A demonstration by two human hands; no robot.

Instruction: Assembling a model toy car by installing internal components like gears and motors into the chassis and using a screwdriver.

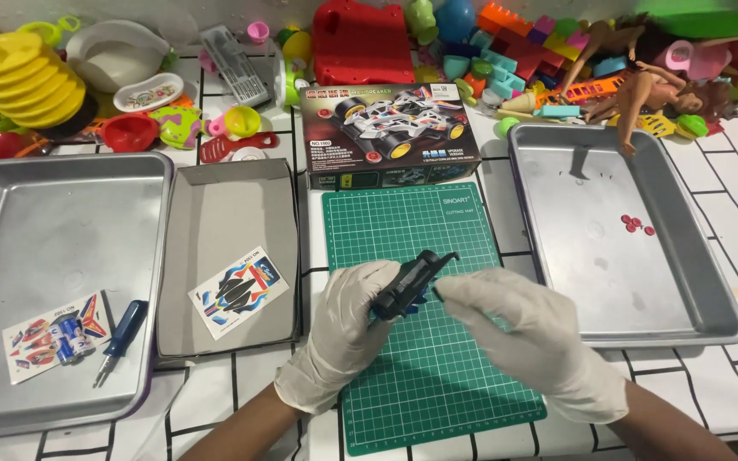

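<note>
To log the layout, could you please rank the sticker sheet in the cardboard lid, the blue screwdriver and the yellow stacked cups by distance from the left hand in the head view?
From the left hand:
1. Sticker sheet, just left, in the cardboard lid.
2. Blue screwdriver, farther left, in the left metal tray.
3. Yellow stacked cups, far upper left.

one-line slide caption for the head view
Gloved left hand and right hand hold a black toy car chassis over a green cutting mat, between metal trays.

The cutting mat [424,341] lies at centre, with the model car box [383,137] directly behind it. The box lid [232,230] and left tray [19,248] lie to its left; the right tray [676,282] lies to its right. The screwdriver [119,340] rests in the left tray, beside the sticker sheet [44,335]
</note>
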